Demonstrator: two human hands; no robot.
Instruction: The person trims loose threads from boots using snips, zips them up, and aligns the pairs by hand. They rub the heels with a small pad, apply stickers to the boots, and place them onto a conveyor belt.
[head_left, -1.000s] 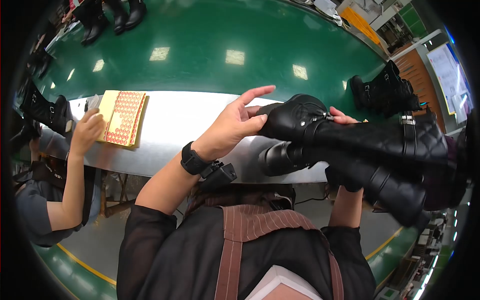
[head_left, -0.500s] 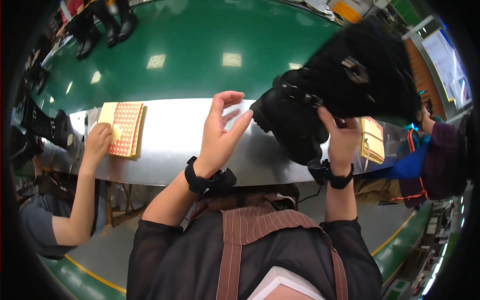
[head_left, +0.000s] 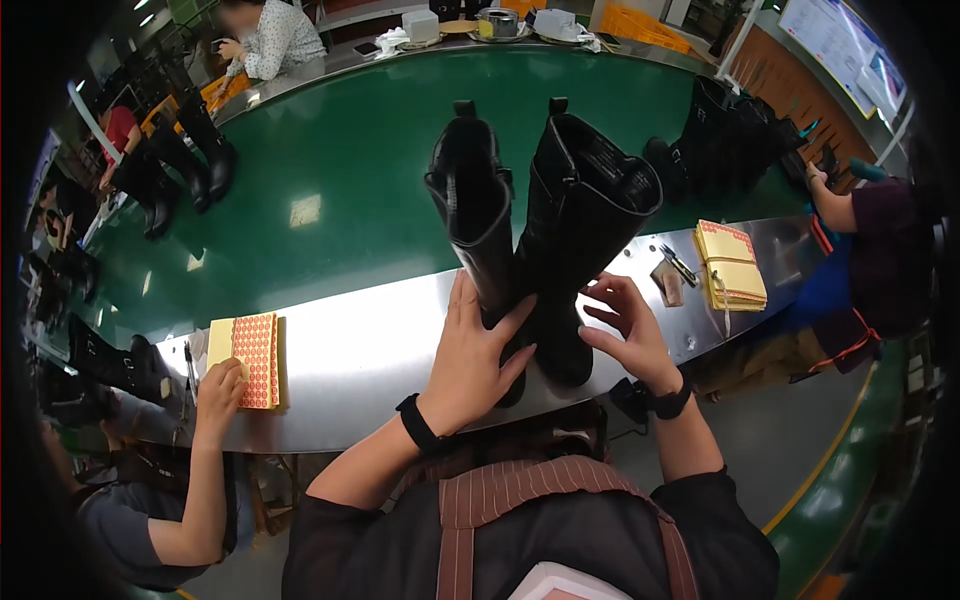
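Standing upright mid-frame: two black boots (head_left: 565, 235) on the metal bench strip (head_left: 345, 360). Left hand (head_left: 474, 345) spread across the lower left one, contact yes, clamped or not can't tell. Right hand (head_left: 632, 335) beside the other, fingers apart, curled loosely. Yellow sticker pad (head_left: 256, 358) lower left of frame.

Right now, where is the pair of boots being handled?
In the head view, the boots stand upright just right of centre, at the metal strip, between the person's left hand and right hand.
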